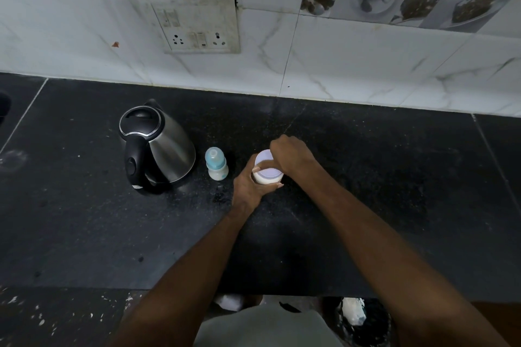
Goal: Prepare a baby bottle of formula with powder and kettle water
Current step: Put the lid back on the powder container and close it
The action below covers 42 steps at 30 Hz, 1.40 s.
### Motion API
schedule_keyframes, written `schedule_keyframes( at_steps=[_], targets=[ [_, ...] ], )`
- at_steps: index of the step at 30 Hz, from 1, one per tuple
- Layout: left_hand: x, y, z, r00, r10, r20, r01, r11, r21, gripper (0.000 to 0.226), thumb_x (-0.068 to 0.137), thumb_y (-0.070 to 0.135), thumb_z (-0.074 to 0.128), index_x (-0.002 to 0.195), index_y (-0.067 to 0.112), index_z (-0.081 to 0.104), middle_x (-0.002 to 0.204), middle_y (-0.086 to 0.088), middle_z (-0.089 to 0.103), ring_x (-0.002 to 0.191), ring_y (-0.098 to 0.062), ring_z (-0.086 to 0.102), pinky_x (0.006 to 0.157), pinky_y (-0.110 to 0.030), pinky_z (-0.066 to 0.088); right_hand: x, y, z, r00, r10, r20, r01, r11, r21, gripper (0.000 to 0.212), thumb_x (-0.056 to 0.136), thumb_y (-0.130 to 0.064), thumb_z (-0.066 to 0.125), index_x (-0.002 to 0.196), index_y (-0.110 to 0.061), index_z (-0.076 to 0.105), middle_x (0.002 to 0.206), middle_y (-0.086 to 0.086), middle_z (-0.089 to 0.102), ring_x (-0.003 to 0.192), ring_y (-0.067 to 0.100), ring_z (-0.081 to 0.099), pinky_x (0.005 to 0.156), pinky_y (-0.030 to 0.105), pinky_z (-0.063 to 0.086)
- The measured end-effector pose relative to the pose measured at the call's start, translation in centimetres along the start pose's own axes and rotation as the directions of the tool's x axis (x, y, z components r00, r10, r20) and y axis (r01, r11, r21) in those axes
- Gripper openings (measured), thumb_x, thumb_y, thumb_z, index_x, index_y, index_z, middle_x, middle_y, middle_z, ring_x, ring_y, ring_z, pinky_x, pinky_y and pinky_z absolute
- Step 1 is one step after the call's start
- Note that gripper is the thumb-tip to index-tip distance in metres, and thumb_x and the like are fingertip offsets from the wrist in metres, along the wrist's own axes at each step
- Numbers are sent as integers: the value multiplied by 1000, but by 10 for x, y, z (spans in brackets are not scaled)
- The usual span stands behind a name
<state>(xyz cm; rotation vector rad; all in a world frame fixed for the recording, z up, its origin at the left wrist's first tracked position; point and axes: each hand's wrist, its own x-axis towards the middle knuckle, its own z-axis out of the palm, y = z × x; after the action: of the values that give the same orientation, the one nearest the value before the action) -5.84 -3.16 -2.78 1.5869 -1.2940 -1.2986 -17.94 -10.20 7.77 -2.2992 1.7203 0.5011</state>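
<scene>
Mid-frame: left hand (248, 187) grips powder jar (266, 176), right hand (291, 153) grips its lid (265, 163); bottle (216, 164), kettle (156, 145) left on desk (366, 177).

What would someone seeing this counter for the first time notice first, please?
Most likely the two hands at the centre: the left hand grips a white powder jar while the right hand grips its lid. Left of them stand a small baby bottle and a steel kettle on the dark counter.
</scene>
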Motion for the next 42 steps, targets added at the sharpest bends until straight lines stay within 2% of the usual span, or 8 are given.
schedule_keyframes(
  at_steps=[5,8,10,18,23,29,37,42],
  targets=[
    [2,2,0,1000,4,-5,-4,999,41,96,65,16,100,147,22,50,142,1,62,133,-20,58,117,-37,45,-3,8,-5,1000,-27,0,27,999,-29,72,93,-73,51,131,-13,63,129,15,63,112,32,64,86,40,52],
    [4,-3,2,999,-46,5,46,998,43,95,66,21,100,149,14,53,144,-7,64,133,-23,60,115,-47,47,-4,4,-3,965,-215,150,203,975,94,77,92,-37,74,158,-26,38,157,17,40,138,36,48,109,46,45],
    [4,-6,2,999,-52,-7,52,998,20,97,61,30,101,146,17,57,137,-4,69,127,-19,64,111,-46,51,-6,-1,-1,979,-171,108,161,982,99,67,89,-26,77,149,-13,49,141,19,54,126,37,57,101,42,49],
    [6,-13,2,1000,14,-12,-14,1000,16,104,56,45,96,148,27,51,141,1,66,130,-16,62,113,-40,49,-13,0,-5,997,55,-55,-56,998,-26,72,94,-72,51,123,-8,65,122,15,65,107,33,66,84,40,51],
    [7,-11,3,999,-44,11,44,999,22,100,63,30,99,150,16,52,144,-8,64,132,-24,60,115,-48,48,-6,8,7,971,-218,101,205,971,124,76,87,-25,79,154,-24,44,148,14,48,128,36,55,101,45,50],
    [6,-11,1,1000,-7,-5,7,1000,29,107,53,46,96,148,24,52,141,-2,66,131,-21,61,114,-46,49,-9,-4,4,995,13,-104,-24,994,-102,65,97,-68,49,120,-10,67,116,12,68,102,31,68,80,38,50],
    [7,-12,2,999,-49,9,49,999,-3,106,53,48,96,147,19,56,140,-4,67,129,-20,63,113,-45,50,-5,10,8,981,-187,55,177,972,152,70,86,-42,78,148,-22,53,146,13,50,126,32,55,100,42,50],
    [13,-23,3,998,-63,4,63,998,0,115,45,60,93,147,26,54,138,2,68,127,-17,64,111,-44,52,-3,7,16,994,-105,30,98,979,179,53,85,-27,79,128,-4,59,122,16,60,105,35,64,82,38,51]
  ],
)
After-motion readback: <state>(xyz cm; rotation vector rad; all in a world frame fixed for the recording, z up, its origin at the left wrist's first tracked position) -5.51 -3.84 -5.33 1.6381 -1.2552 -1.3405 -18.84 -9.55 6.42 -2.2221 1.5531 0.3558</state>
